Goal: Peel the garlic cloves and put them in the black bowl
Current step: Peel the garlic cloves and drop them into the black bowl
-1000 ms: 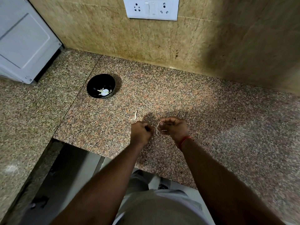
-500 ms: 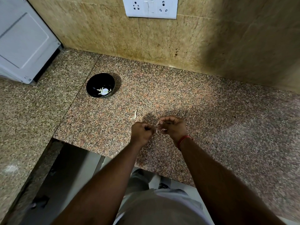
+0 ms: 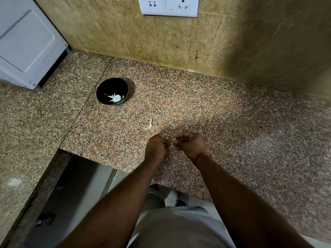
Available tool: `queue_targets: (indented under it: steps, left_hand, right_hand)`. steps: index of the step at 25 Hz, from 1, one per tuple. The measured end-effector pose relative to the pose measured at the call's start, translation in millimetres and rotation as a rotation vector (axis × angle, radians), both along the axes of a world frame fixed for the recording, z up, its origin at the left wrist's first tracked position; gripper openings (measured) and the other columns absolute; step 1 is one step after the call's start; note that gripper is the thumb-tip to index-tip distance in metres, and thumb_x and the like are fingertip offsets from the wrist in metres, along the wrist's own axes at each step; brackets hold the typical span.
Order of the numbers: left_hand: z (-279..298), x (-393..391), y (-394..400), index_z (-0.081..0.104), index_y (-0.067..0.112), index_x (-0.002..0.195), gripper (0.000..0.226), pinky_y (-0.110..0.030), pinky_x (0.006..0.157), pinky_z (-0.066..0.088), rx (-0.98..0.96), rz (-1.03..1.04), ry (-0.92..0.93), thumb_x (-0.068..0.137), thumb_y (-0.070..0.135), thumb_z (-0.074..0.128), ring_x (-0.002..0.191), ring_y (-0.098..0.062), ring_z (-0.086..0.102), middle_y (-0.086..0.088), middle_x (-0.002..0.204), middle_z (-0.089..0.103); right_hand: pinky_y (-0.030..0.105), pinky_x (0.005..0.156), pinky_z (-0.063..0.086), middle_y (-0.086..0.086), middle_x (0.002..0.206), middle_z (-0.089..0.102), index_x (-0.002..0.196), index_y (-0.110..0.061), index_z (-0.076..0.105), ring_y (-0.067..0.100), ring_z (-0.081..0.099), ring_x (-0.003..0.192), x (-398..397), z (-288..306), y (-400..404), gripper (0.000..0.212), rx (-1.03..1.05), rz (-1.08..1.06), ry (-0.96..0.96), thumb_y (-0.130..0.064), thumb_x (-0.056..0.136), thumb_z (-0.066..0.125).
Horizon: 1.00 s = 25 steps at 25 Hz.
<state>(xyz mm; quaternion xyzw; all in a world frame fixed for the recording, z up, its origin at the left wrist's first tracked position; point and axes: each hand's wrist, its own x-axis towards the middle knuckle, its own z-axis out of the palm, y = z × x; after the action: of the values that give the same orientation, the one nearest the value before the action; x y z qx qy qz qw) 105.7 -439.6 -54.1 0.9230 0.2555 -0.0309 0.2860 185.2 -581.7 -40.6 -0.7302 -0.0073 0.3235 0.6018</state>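
Observation:
Both my hands hover close together over the granite counter (image 3: 232, 122) near its front edge. My right hand (image 3: 191, 144) is curled around a garlic clove, mostly hidden inside the fingers. My left hand (image 3: 157, 148) pinches a thin strip of garlic skin (image 3: 172, 144) that stretches between the two hands. The black bowl (image 3: 107, 90) stands far to the upper left of my hands, with a peeled garlic clove (image 3: 116, 98) and a few pale scraps inside.
A loose piece of garlic skin (image 3: 150, 124) lies on the counter just beyond my left hand. A white appliance (image 3: 26, 43) stands at the far left corner. A white socket plate (image 3: 169, 6) is on the tiled wall. The counter's cut-out edge (image 3: 100, 159) runs left of my arm.
My hands have stayed in the same spot, working at the clove. The strip of skin now stretches between my left fingertips and my right hand.

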Motion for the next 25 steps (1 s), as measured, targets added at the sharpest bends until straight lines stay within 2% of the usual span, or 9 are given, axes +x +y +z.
queue_targets:
  steps: [2,5,8,10,12,14,16,20,25]
  left_hand:
    - [2.5,-1.6,0.0,0.083,0.019,0.085,0.015,-0.014,0.063,0.045,-0.095,0.095,-0.086,0.082,0.008,0.074,0.063,-0.004,0.063,0.003,0.079,0.077]
    - [12.9,-2.2,-2.7,0.081,0.018,0.08,0.014,-0.005,0.058,0.043,-0.263,0.202,-0.162,0.082,0.005,0.077,0.056,0.008,0.061,0.015,0.067,0.07]
    - [16.3,-3.1,-1.2,0.08,0.013,0.079,0.01,-0.017,0.049,0.044,-0.449,0.303,-0.154,0.084,0.006,0.077,0.046,0.004,0.056,0.008,0.063,0.07]
    - [18.3,-4.6,1.4,0.078,0.009,0.078,0.009,-0.021,0.047,0.043,-0.501,0.318,-0.136,0.086,0.006,0.077,0.042,0.001,0.052,0.006,0.058,0.067]
    - [22.6,-6.6,3.8,0.077,0.009,0.074,0.013,-0.022,0.048,0.045,-0.451,0.246,-0.13,0.087,0.009,0.078,0.042,-0.001,0.053,0.004,0.057,0.067]
    - [29.0,-7.7,4.1,0.074,0.015,0.068,0.02,-0.015,0.05,0.043,-0.344,0.144,-0.138,0.087,0.012,0.078,0.045,0.003,0.054,0.006,0.059,0.067]
    - [37.9,-8.5,2.3,0.067,0.023,0.064,0.028,-0.007,0.05,0.037,-0.252,0.086,-0.149,0.087,0.014,0.078,0.049,0.003,0.054,0.009,0.06,0.063]
    - [52.2,-7.6,-3.4,0.052,0.03,0.058,0.043,-0.006,0.049,0.034,-0.154,0.047,-0.224,0.085,0.009,0.077,0.049,0.004,0.051,0.014,0.058,0.053]
    - [56.0,-7.5,-4.0,0.064,0.018,0.068,0.023,-0.008,0.05,0.037,-0.145,0.067,-0.233,0.082,0.008,0.08,0.054,-0.001,0.051,0.012,0.064,0.057]
  right_hand:
    - [0.03,0.068,0.062,0.007,0.083,0.078,0.091,-0.01,0.078,0.016,0.073,0.073,-2.0,2.0,-0.3,0.019,-0.014,0.04,-0.042,0.007,0.082,0.078]
    - [0.029,0.073,0.063,0.005,0.087,0.078,0.095,-0.005,0.079,0.011,0.073,0.076,-3.5,2.7,0.2,0.017,-0.061,0.121,-0.169,0.005,0.08,0.081]
    - [0.032,0.079,0.063,0.002,0.087,0.079,0.094,-0.007,0.081,0.013,0.074,0.079,-3.9,0.7,0.1,0.017,-0.079,0.171,-0.261,0.002,0.08,0.082]
    - [0.034,0.08,0.063,0.0,0.087,0.079,0.092,-0.01,0.082,0.013,0.075,0.08,-3.9,0.6,0.2,0.015,-0.087,0.19,-0.309,-0.001,0.08,0.083]
    - [0.033,0.079,0.063,-0.003,0.086,0.079,0.091,-0.013,0.082,0.011,0.075,0.079,-4.1,2.9,-0.2,0.014,-0.103,0.226,-0.361,-0.003,0.081,0.083]
    - [0.029,0.078,0.062,-0.006,0.085,0.079,0.09,-0.015,0.083,0.006,0.074,0.077,-3.5,7.2,-0.1,0.013,-0.116,0.261,-0.382,-0.006,0.081,0.083]
    - [0.027,0.075,0.062,-0.007,0.083,0.078,0.089,-0.016,0.082,0.005,0.073,0.074,-3.0,12.2,0.0,0.011,-0.101,0.278,-0.399,-0.006,0.083,0.081]
    - [0.026,0.072,0.061,-0.001,0.08,0.078,0.088,-0.012,0.082,0.008,0.072,0.071,-2.1,19.4,1.5,0.012,-0.066,0.265,-0.41,-0.002,0.086,0.076]
    - [0.032,0.071,0.062,0.0,0.078,0.078,0.087,-0.01,0.082,0.013,0.071,0.072,-1.2,24.9,3.5,0.016,-0.017,0.247,-0.401,0.003,0.084,0.073]
